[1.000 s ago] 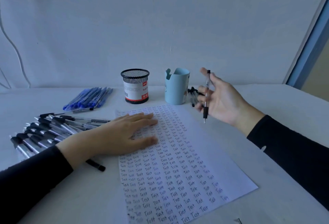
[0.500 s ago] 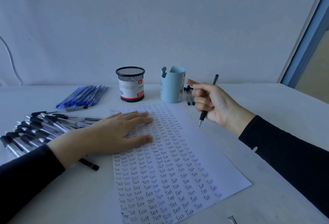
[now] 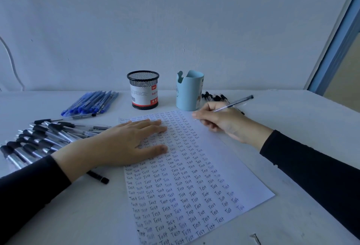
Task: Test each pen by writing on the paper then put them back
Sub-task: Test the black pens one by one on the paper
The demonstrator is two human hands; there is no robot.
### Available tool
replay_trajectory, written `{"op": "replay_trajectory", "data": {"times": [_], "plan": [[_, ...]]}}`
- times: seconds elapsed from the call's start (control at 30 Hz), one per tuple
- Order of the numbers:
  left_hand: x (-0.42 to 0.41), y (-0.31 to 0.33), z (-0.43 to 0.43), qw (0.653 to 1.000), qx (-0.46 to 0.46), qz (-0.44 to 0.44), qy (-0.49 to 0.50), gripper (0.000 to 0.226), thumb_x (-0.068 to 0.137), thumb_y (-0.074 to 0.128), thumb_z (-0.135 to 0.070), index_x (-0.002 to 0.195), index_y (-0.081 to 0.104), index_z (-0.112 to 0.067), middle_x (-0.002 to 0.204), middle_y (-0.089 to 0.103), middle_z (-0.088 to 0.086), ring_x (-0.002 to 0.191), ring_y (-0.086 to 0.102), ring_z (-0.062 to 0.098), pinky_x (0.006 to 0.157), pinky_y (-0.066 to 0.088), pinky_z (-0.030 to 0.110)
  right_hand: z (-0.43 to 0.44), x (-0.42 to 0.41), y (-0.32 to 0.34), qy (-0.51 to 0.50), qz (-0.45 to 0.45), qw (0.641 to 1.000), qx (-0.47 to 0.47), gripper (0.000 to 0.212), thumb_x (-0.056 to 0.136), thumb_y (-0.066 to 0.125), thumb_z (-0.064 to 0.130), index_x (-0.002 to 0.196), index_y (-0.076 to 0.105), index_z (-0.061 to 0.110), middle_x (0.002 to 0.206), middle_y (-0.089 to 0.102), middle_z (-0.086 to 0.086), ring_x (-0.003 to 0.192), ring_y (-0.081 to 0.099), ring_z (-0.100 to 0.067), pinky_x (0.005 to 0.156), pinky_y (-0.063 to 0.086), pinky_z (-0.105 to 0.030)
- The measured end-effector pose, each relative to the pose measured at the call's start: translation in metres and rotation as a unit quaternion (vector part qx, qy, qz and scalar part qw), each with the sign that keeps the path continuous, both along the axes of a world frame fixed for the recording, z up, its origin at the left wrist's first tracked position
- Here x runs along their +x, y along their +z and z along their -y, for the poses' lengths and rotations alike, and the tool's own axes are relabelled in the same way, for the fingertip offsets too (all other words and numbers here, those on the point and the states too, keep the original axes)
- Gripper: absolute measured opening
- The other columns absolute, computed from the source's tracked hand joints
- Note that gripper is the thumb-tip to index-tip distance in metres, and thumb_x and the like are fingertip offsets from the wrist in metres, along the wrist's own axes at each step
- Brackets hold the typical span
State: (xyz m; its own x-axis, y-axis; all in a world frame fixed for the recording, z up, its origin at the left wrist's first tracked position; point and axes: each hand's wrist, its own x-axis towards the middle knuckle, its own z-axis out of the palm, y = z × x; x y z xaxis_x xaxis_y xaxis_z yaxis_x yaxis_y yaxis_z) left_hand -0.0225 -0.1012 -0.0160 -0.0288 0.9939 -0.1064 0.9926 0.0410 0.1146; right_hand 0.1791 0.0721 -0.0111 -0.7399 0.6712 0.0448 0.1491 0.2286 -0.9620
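Two grips at white paper sheet, left grip flat on it, right grip pinching clear plastic pen at far corner, black mesh cup, pale blue cup behind.

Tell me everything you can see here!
White paper sheet covered in handwritten "Test": one, white, table centre.
Black mesh metal pen cup: one, black, behind paper.
Light blue plastic cup: one, blue, beside mesh cup.
Blue-capped pens: pile, blue, back left.
Black-capped clear pens: big pile, black, far left.
More black-capped pens: few, black, right of blue cup.
Loose black pen: one, black, left of the paper.
Clear black-ended pen: one, clear, at the paper's far corner.
Left hand: one, flat on paper.
Right hand: one, grips the clear pen.
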Motion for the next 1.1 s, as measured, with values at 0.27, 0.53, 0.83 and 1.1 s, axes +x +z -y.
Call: {"op": "replay_trajectory", "data": {"times": [0.27,0.53,0.83,1.1], "plan": [[-0.003,-0.003,-0.001,1.0,0.005,0.002,-0.002,0.079,0.075,0.015,-0.089,0.147,0.007,-0.058,0.157,0.002,-0.032,0.146,0.011,0.001,0.118,0.005,0.029,0.013,-0.007,-0.018,-0.07,-0.014,0.979,0.193,0.04,0.081,0.063,0.003,0.049,0.039,0.008,0.046,0.043,-0.001,0.047,0.04,-0.011,0.049,0.035,-0.019],[-0.002,-0.004,-0.001,1.0,0.004,0.005,0.001,0.074,0.08,0.02,-0.084,0.148,0.008,-0.056,0.157,0.002,-0.031,0.146,0.008,0.0,0.115,0.001,0.026,0.018,-0.006,-0.019,-0.055,-0.008,0.97,0.238,0.039,0.084,0.064,0.003,0.056,0.037,-0.003,0.054,0.032,-0.01,0.049,0.041,-0.01,0.052,0.052,-0.018],[-0.003,-0.004,0.0,1.0,0.004,0.005,0.001,0.076,0.078,0.019,-0.085,0.148,0.008,-0.056,0.156,0.001,-0.032,0.146,0.007,0.002,0.115,0.001,0.027,0.018,-0.006,-0.019,-0.056,-0.004,0.968,0.245,0.043,0.084,0.064,0.002,0.051,0.037,0.009,0.044,0.034,0.0,0.037,0.043,-0.004,0.049,0.045,-0.013],[-0.006,-0.006,-0.002,1.0,0.008,0.007,-0.005,0.08,0.075,0.015,-0.09,0.147,0.007,-0.057,0.157,0.001,-0.031,0.147,0.007,0.001,0.117,0.002,0.029,0.018,-0.007,-0.018,-0.055,0.005,0.969,0.241,0.038,0.082,0.062,0.0,0.055,0.037,-0.006,0.053,0.032,-0.009,0.041,0.035,-0.004,0.046,0.043,-0.012]]}}
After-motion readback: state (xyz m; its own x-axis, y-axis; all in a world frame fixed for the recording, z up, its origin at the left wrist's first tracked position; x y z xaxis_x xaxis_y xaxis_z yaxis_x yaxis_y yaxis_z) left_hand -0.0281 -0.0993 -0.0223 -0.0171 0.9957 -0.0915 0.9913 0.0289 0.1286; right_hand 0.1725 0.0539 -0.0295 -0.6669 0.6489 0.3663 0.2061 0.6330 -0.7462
